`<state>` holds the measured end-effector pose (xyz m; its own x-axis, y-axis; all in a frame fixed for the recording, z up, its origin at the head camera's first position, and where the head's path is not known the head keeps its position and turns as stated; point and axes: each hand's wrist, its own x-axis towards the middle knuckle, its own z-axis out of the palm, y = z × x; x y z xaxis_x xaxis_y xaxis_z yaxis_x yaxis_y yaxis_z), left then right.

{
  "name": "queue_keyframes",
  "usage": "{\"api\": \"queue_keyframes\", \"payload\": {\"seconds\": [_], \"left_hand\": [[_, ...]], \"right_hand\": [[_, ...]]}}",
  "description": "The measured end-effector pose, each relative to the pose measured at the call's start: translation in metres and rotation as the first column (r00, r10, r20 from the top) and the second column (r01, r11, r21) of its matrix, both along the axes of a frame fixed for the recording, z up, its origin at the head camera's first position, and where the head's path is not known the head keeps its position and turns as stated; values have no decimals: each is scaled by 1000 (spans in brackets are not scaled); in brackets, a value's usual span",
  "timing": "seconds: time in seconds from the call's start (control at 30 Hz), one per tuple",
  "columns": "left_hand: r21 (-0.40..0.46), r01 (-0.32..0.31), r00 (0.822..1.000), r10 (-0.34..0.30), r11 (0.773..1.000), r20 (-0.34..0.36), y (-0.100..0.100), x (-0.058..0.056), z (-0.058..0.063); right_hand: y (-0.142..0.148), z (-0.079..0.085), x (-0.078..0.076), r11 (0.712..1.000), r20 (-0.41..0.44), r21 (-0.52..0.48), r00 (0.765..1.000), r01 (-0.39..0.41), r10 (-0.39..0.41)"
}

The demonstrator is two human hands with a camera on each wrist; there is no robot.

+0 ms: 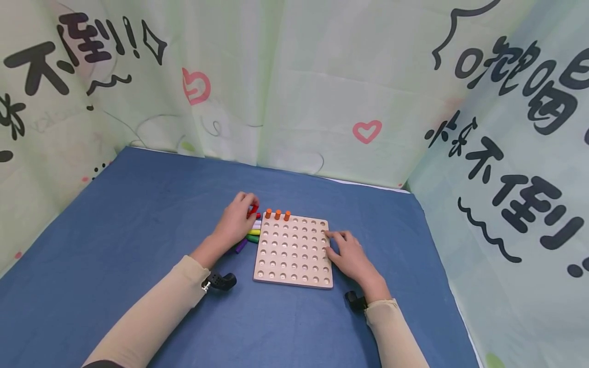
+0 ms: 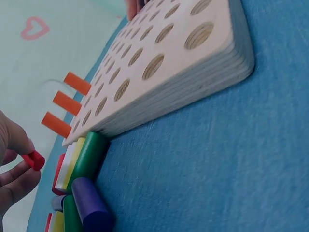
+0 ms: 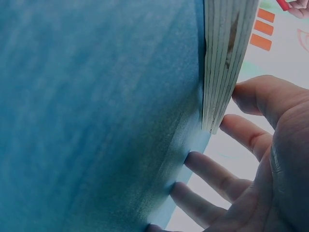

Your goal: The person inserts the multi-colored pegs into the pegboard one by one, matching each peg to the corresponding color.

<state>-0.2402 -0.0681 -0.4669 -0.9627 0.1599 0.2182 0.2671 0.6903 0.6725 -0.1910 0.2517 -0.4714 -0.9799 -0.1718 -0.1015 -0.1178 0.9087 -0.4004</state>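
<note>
The left hand (image 1: pixel 235 217) pinches a red peg (image 2: pixel 34 160) just off the wooden pegboard (image 1: pixel 289 249) at its ten o'clock; the right hand (image 1: pixel 352 255), fingers spread, rests thumb and forefinger against the edge between two and three o'clock. Three orange pegs (image 1: pixel 278 214) stand in the board's far row of holes around eleven o'clock, their lower ends hidden. Red, white, yellow, green and purple pegs (image 2: pixel 90 157) lie loose at nine to ten o'clock; the left wrist view cuts some off, and their number is unclear
</note>
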Motion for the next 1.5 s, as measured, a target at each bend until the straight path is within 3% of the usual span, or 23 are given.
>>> {"api": "queue_keyframes", "payload": {"seconds": [0.53,0.93,1.5], "left_hand": [[57,68,996,-65,996,-53,10,7,-4],[39,105,992,-102,994,-80,14,5,-4],[-6,102,993,-102,995,-64,17,3,-9]], "right_hand": [[0,0,0,1000,-1,3,1000,-3,3],[0,1,0,1000,3,-2,1000,4,-4],[-1,1,0,1000,9,-2,1000,3,-3]]}}
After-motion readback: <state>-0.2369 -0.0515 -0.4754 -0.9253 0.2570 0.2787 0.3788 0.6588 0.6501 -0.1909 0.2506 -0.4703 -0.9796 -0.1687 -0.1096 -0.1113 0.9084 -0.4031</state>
